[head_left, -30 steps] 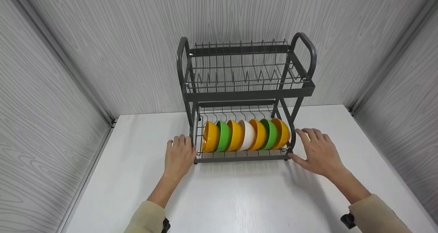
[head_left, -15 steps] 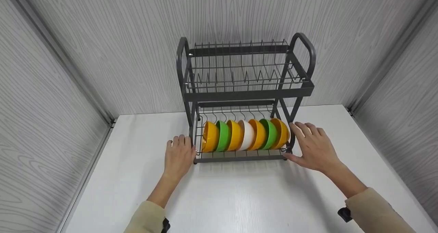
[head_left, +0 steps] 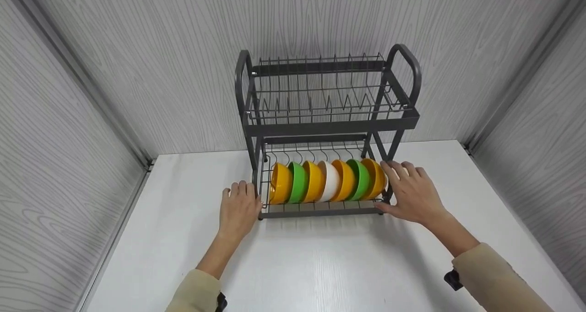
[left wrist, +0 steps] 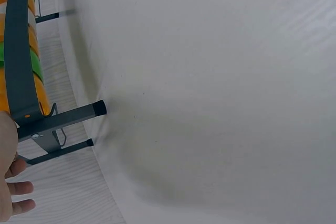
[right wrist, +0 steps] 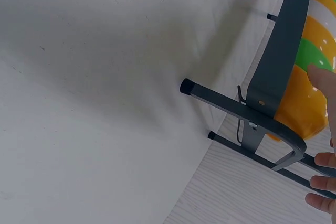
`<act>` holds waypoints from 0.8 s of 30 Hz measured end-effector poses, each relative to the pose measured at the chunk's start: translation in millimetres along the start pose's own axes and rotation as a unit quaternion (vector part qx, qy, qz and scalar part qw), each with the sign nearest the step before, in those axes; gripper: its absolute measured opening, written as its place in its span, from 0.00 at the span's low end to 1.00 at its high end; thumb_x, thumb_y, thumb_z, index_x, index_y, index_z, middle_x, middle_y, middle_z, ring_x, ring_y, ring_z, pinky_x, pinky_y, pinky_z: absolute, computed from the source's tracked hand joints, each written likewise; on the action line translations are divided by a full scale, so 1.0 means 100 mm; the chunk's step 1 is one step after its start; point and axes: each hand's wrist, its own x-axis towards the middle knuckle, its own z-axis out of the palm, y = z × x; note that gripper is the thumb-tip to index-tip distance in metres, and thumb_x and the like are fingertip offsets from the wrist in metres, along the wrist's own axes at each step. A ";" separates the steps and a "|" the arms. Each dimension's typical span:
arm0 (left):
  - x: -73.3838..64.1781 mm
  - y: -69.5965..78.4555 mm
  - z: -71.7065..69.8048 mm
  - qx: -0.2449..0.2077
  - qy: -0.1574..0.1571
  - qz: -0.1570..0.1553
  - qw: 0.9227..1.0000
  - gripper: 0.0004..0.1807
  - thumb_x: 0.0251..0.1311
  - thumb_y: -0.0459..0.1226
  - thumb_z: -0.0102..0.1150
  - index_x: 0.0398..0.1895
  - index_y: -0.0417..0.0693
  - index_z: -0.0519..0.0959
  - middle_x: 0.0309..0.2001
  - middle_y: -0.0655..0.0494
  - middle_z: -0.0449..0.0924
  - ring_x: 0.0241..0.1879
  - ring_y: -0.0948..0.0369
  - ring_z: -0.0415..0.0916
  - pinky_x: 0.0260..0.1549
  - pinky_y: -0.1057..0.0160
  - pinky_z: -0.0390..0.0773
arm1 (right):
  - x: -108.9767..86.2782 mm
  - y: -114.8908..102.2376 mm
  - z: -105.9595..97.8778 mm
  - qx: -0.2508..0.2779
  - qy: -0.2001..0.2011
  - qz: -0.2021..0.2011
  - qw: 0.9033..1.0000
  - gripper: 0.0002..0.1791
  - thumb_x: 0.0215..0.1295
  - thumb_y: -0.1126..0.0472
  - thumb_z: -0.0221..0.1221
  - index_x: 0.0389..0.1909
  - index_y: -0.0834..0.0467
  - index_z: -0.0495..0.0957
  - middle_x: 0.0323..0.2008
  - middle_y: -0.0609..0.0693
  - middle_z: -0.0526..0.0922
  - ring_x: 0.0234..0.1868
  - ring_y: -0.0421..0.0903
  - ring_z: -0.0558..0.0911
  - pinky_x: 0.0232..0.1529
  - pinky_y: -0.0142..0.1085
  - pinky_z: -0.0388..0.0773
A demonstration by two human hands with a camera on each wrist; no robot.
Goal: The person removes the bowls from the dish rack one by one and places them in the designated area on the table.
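A dark grey two-tier dish rack (head_left: 331,128) stands on the white table. On its lower tier several small bowls stand on edge in a row: orange bowls (head_left: 345,179), green bowls (head_left: 298,181) and a white bowl (head_left: 329,180). My left hand (head_left: 239,210) grips the rack's lower left side post near the front corner; in the left wrist view that hand (left wrist: 6,156) is mostly cut off. At the right post, my right hand (head_left: 411,194) has its fingers spread, thumb near the front corner. The right wrist view has its thumb (right wrist: 321,81) in front of the bowls.
The upper tier (head_left: 320,90) of wire slots has raised side handles and holds no dishes. A grey wood-grain back wall (head_left: 183,73) rises just behind the rack, with side walls at left and right. White tabletop (head_left: 316,261) lies in front of the rack.
My right hand has moved left and slightly away from me, closing in on the rack's right post and the last orange bowl. My left hand stays put, and the rack has shifted very slightly left.
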 end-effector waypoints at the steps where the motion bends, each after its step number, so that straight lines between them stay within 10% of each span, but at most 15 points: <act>1: 0.00 0.00 0.00 0.000 0.000 0.000 1.000 0.19 0.71 0.47 0.62 0.42 0.37 0.76 0.39 0.42 0.82 0.43 0.47 0.81 0.46 0.49 0.82 | 0.01 -0.01 0.01 0.000 -0.001 0.000 1.000 0.58 0.53 0.26 0.68 0.76 0.59 0.65 0.67 0.61 0.78 0.62 0.65 0.78 0.59 0.59 0.80; 24: 0.00 0.01 -0.01 -0.002 -0.002 -0.002 1.000 0.18 0.71 0.46 0.62 0.41 0.37 0.76 0.38 0.43 0.81 0.41 0.48 0.79 0.44 0.51 0.80 | 0.11 -0.07 0.18 0.014 0.010 0.002 1.000 0.60 0.52 0.26 0.70 0.77 0.58 0.62 0.66 0.61 0.78 0.60 0.65 0.79 0.55 0.58 0.82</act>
